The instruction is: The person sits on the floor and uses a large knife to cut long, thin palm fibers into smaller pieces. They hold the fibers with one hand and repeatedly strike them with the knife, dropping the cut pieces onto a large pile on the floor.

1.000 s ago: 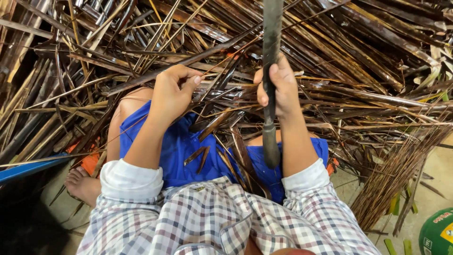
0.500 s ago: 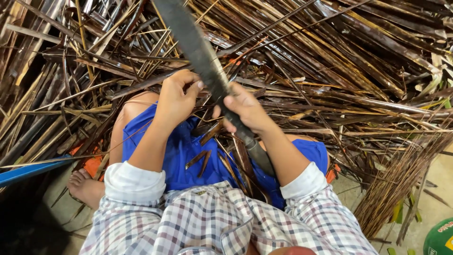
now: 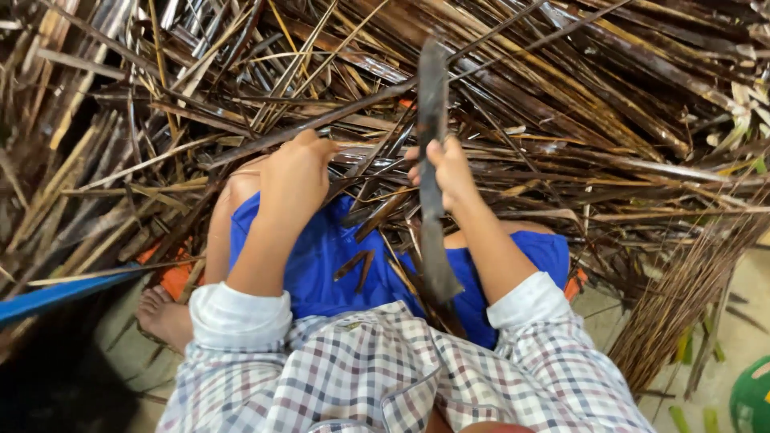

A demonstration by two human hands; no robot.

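My left hand point(image 3: 297, 168) is closed around a thin dark stalk point(image 3: 265, 143) that runs up to the right across the heap. My right hand point(image 3: 445, 172) grips a long flat dark blade-like strip point(image 3: 431, 120), held nearly upright; its lower end point(image 3: 439, 277) reaches down to my lap. I sit with blue shorts point(image 3: 337, 256) and a checked shirt point(image 3: 385, 377), with a few short brown slivers lying on the blue cloth.
A big heap of dry brown palm stalks and strips point(image 3: 561, 96) fills the ground ahead. A bundle of thin sticks point(image 3: 690, 297) lies at the right. A blue edge point(image 3: 56, 293) shows at left, a green round object point(image 3: 750, 397) at bottom right. My bare foot point(image 3: 164, 317) rests on the floor.
The long dark strip in my right hand has swung from leaning left back to nearly upright. My left hand stays on the stalk.
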